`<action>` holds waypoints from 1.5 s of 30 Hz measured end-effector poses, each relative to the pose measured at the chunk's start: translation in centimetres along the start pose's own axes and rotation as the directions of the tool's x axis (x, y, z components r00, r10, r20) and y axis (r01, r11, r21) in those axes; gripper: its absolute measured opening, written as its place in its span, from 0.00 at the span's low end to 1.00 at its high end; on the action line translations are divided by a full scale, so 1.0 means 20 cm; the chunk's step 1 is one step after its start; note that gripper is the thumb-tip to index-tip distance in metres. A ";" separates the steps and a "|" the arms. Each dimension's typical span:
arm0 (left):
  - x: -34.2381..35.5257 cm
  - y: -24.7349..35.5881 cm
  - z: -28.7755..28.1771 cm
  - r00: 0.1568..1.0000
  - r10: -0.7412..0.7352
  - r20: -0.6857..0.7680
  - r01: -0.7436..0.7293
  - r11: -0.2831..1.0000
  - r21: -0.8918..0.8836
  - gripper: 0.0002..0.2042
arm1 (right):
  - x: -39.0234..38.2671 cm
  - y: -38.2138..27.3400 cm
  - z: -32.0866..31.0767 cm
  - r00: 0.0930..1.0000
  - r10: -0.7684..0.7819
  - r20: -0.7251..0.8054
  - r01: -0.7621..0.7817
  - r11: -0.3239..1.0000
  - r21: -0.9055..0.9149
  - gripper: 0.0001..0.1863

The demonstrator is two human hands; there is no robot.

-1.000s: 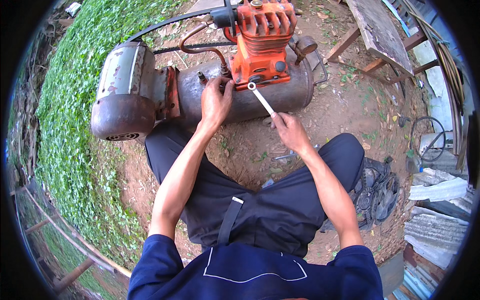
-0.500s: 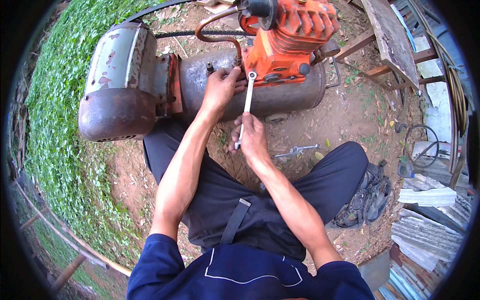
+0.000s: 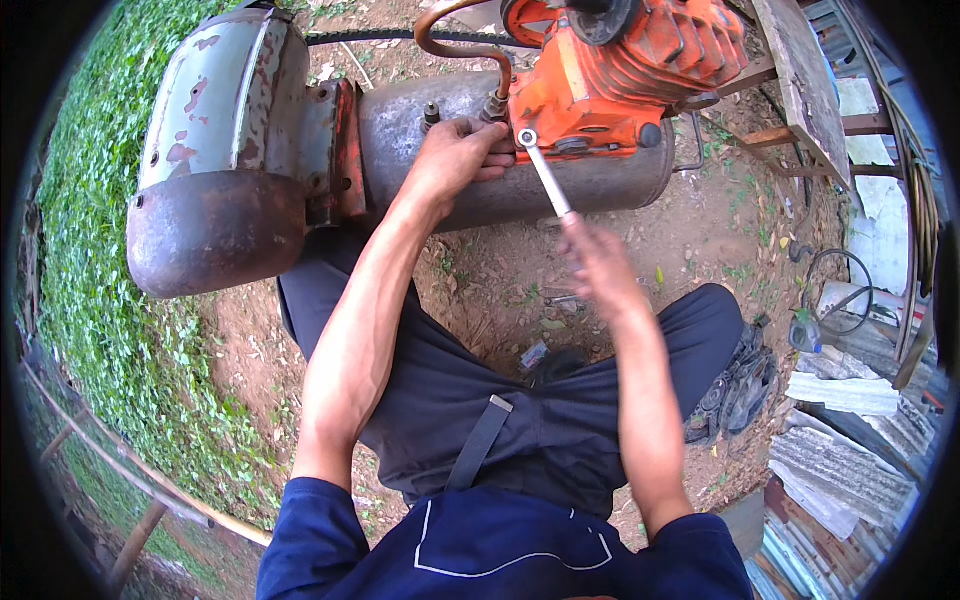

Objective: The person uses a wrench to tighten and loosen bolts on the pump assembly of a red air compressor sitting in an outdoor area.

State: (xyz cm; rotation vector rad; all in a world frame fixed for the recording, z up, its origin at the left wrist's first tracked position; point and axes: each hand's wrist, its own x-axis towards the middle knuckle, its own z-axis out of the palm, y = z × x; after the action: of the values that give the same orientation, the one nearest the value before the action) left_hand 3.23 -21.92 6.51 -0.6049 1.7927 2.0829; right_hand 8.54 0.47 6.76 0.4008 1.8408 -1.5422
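My right hand (image 3: pixel 603 265), smeared by motion, is wrapped round the lower end of a silver combination wrench (image 3: pixel 548 178). Its ring end sits on a bolt at the near left corner of the orange compressor pump (image 3: pixel 590 110). My left hand (image 3: pixel 455 162) reaches to the left edge of the pump's base, beside the brass fitting (image 3: pixel 494 108) under the copper pipe (image 3: pixel 462 47). Thumb and fingers are bent together there; what they grip is hidden. Beneath the pump lies the grey metal air tank (image 3: pixel 600 185).
A grey electric motor (image 3: pixel 215 110) with peeling paint stands left on the tank, a black belt (image 3: pixel 400 37) running from it. Tools lie on the soil (image 3: pixel 570 302) between my legs. To the right are a wooden bench (image 3: pixel 795 85) and corrugated sheets (image 3: pixel 840 465).
The wrench handle has swung to the right, my right hand moving with it, while the ring end stays at the same bolt. My left hand keeps its place by the pump's base. The view has shifted slightly.
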 end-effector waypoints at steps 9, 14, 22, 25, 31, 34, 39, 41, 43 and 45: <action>-0.01 0.01 0.02 0.999 -0.006 0.033 0.006 1.000 -0.022 0.17 | 0.29 -0.12 -0.40 0.895 -0.435 0.098 0.415 0.734 -0.537 0.23; -0.03 0.04 0.01 0.998 -0.058 0.014 0.058 0.998 0.041 0.19 | 0.07 -0.04 -0.18 0.847 -0.508 -0.154 0.346 0.749 -0.566 0.24; -0.02 0.06 0.02 0.998 -0.058 0.035 0.056 0.997 0.059 0.19 | 0.05 -0.02 -0.09 0.827 -0.504 -0.247 0.413 0.845 -0.340 0.26; -0.01 0.03 0.01 0.998 -0.051 0.038 0.049 0.997 0.053 0.20 | 0.06 -0.07 -0.15 0.846 -0.505 -0.169 0.396 0.809 -0.435 0.25; -0.03 0.05 0.03 0.998 -0.052 0.022 0.051 0.998 0.039 0.19 | -0.07 0.04 -0.05 0.888 -0.394 -0.236 0.314 0.895 -0.316 0.22; -0.02 0.05 0.03 0.999 -0.048 0.025 0.047 0.998 0.038 0.19 | -0.07 0.09 0.09 0.888 -0.356 -0.291 0.311 0.931 -0.192 0.20; -0.02 0.04 0.02 0.999 -0.038 0.022 0.037 0.998 0.040 0.19 | -0.10 0.03 0.36 0.946 -0.207 -0.251 0.205 0.978 -0.032 0.18; -0.01 0.03 0.02 1.000 -0.023 0.008 0.022 1.000 0.021 0.19 | -0.11 0.00 0.44 0.970 -0.145 -0.193 0.161 0.985 0.067 0.18; -0.02 0.03 0.03 1.000 -0.007 0.005 0.007 1.000 0.018 0.19 | -0.09 0.01 0.49 0.974 -0.137 -0.179 0.161 0.979 0.128 0.20; -0.02 0.04 0.04 1.000 0.005 0.012 -0.006 1.000 0.029 0.19 | -0.09 -0.01 0.51 0.982 -0.119 -0.144 0.144 0.974 0.176 0.20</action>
State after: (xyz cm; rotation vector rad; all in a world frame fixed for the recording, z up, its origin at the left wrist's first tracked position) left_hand 3.19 -21.32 7.43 -0.5787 1.8166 2.0560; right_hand 12.75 -8.89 7.61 0.4860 1.8617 -1.8261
